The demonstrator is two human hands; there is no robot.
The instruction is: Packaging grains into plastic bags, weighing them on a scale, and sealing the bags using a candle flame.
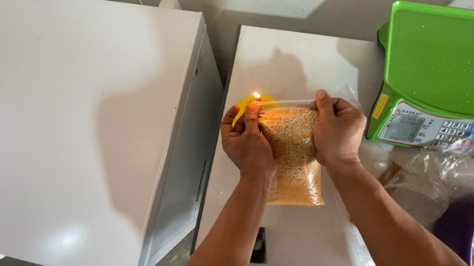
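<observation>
Left hand (246, 144) and right hand (338, 130) both pinched shut on the top edge of a clear plastic bag (294, 156), bag stretched between the 2 hands and hanging toward 6 o'clock over the white table (293, 55). Bag full of yellow-orange crumbs, top strip flat and taut. Small flame (257, 95) at 12 o'clock of the left fingertips, touching the bag corner. Green scale (449, 61) at 3 o'clock. Purple bowl (455, 221) at 4 o'clock.
</observation>
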